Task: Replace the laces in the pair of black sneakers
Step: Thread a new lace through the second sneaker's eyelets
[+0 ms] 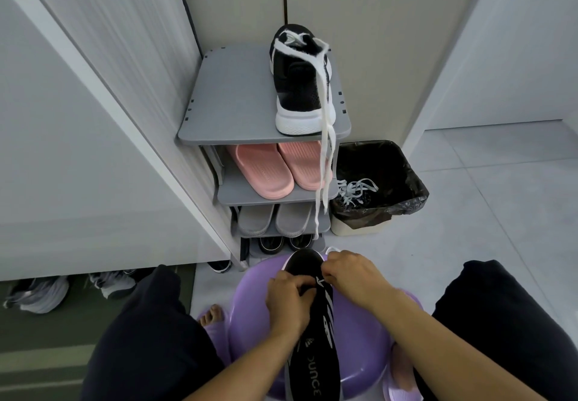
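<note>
Near, the left hand (289, 302) grips the black sneaker (316, 332) lying on the purple stool (250, 322). The right hand (353, 277) pinches its white lace (321, 281); a slipped pinch could pull it from the eyelet. Far on the shelf (234, 103), the other sneaker (297, 81) trails a loose lace (325, 156) that could snag. Right, the bin (409, 188) holds grey laces (356, 189).

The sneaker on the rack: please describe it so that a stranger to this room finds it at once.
Find the grey shoe rack beside the bin. On its top shelf stands one black sneaker with a white sole. Unlike the pairs below, it is alone, and a white lace hangs from it.
</note>
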Motion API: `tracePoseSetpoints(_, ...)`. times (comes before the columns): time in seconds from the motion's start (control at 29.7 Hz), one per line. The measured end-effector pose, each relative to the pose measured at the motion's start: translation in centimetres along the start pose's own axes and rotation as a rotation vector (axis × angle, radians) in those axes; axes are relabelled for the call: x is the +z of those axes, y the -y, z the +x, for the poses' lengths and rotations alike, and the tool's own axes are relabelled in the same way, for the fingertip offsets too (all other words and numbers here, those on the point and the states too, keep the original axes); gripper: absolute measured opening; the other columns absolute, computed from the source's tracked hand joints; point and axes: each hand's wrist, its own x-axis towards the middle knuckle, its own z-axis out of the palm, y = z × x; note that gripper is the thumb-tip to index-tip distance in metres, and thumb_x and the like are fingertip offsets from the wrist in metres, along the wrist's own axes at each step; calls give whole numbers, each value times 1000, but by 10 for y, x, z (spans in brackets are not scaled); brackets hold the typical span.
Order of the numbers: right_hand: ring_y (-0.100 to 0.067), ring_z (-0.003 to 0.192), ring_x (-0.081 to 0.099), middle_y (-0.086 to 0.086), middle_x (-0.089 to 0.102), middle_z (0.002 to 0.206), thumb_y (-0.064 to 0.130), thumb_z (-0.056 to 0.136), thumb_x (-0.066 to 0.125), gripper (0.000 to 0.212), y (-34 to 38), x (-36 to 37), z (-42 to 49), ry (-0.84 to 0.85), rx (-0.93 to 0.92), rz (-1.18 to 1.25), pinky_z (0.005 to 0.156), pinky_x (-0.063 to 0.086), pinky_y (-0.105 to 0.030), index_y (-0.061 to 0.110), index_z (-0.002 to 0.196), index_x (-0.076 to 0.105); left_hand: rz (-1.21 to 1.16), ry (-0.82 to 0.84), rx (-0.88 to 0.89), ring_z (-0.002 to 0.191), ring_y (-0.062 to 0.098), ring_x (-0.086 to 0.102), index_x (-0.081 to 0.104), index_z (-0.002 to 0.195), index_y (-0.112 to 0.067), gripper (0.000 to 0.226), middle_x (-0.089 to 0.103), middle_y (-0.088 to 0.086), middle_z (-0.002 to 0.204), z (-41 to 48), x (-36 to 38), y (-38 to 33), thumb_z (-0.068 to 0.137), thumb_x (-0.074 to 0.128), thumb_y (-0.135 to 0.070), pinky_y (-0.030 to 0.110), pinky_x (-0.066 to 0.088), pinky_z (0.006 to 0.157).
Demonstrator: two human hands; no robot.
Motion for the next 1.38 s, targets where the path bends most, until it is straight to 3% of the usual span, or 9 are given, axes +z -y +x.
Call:
tracePoseSetpoints(0.13,-24,107,49,-5,56,113,16,93,41,23,-2,0,0,-7,-38,-34,73,25,-23,13,104,61,-3,-41,93,90,12,43,73,98,-21,18,40,-22,80,0,1,2,83,67,-15,13,32,75)
tracePoseSetpoints(0.34,-22,105,54,-4,58,110,20,92,46,20,-5,4,0,56,98,193,79,38,-28,13,98,64,-41,-77,165,88,20,53,75,89,-16,12,65,0,91,2,1,6,78,70,-11,26,39,79)
tracePoseSetpoints(0.47,-20,97,58,-4,63,101,18,88,52,15,-4,5,1,45,168,362,84,44,-30,15,88,67,-97,-84,132,89,18,54,75,87,-15,10,65,-4,89,4,4,7,78,70,-12,25,40,79)
tracePoseSetpoints(0.57,-12,75,55,6,59,72,14,86,56,29,-6,3,-2,34,239,560,73,43,-22,28,61,53,-125,-74,103,91,15,53,75,88,-16,11,57,-15,82,4,4,7,79,70,-11,25,41,82)
tracePoseSetpoints(0.88,1,54,50,14,55,55,10,78,63,22,0,14,-7,-119,426,756,54,37,-9,25,63,58,-147,-71,106,86,10,48,74,88,-18,13,51,-24,75,3,7,5,77,72,-12,22,40,79)
tracePoseSetpoints(1.05,0,59,47,17,51,60,9,82,59,20,-1,14,-5,-55,315,664,63,39,-15,24,69,59,-139,-93,150,84,9,50,74,86,-17,10,50,-26,75,3,8,7,77,71,-16,23,42,78)
tracePoseSetpoints(1.18,-11,76,54,7,56,74,10,85,58,11,-7,4,-2,8,216,560,71,41,-18,11,86,70,-147,-73,183,82,8,52,74,84,-17,27,51,-28,75,2,5,6,69,58,-32,25,44,78)
tracePoseSetpoints(1.31,-19,94,60,-1,63,92,11,87,52,19,0,7,-2,13,187,391,77,39,-24,10,93,69,-112,-41,196,87,15,57,74,85,-17,21,67,-6,85,1,9,6,71,61,-26,31,45,79)
tracePoseSetpoints(1.38,-18,85,58,-3,64,88,9,87,51,18,4,11,-5,-14,209,467,71,37,-21,13,85,69,-100,-44,186,88,17,58,74,85,-16,23,68,-2,87,3,8,6,70,59,-27,35,46,79)
